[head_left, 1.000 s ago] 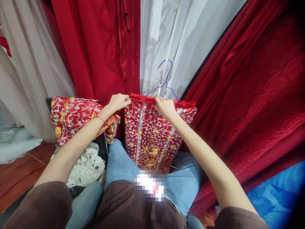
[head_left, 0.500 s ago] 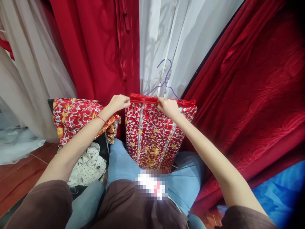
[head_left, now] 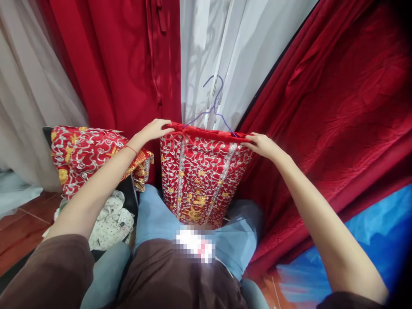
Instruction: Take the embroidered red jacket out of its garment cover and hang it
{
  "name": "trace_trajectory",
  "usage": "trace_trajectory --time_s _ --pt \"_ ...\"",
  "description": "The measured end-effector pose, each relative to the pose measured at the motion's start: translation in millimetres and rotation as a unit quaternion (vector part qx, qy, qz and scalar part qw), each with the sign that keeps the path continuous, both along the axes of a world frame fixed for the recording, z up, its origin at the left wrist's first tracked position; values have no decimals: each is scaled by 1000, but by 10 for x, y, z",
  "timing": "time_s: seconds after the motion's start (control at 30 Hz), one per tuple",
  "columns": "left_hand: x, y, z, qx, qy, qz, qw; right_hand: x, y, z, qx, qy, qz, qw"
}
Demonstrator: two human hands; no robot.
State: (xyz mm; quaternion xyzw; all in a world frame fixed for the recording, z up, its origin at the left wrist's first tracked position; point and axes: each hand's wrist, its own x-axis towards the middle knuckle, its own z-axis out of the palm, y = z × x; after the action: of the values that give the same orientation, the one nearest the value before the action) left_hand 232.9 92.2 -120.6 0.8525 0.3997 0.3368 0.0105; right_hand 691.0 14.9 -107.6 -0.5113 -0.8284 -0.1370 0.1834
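Both arms were extended. The left hand (head_left: 156,128) and right hand (head_left: 262,145) pinched the top corners of the embroidered red garment (head_left: 201,176), hung on a purple hanger (head_left: 213,109) over the lap. Red drapes (head_left: 325,107) surrounded.

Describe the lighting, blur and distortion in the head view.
Head view: soft even light, with leafy shadows on the white curtain; a pixelated patch covers part of the lap; wide-angle bending and dark corners at the right edge; left hand, right hand and embroidered red garment look sharp.
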Motion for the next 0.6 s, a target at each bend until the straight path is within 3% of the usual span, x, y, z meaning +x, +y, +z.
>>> trace_trajectory --time_s 0.1,0.27,0.43,0.6 --pt "24 31 31 36 -43 28 998 -19 18 45 26 115 58 991" --pt "162 50 -30 64 -142 83 984 -120 87 -40 124 298 39 946" --pt "251 67 -255 38 -132 88 987 -190 158 -287 109 338 11 935" --pt "330 192 -352 20 -181 108 977 -232 252 -381 170 365 -21 915"
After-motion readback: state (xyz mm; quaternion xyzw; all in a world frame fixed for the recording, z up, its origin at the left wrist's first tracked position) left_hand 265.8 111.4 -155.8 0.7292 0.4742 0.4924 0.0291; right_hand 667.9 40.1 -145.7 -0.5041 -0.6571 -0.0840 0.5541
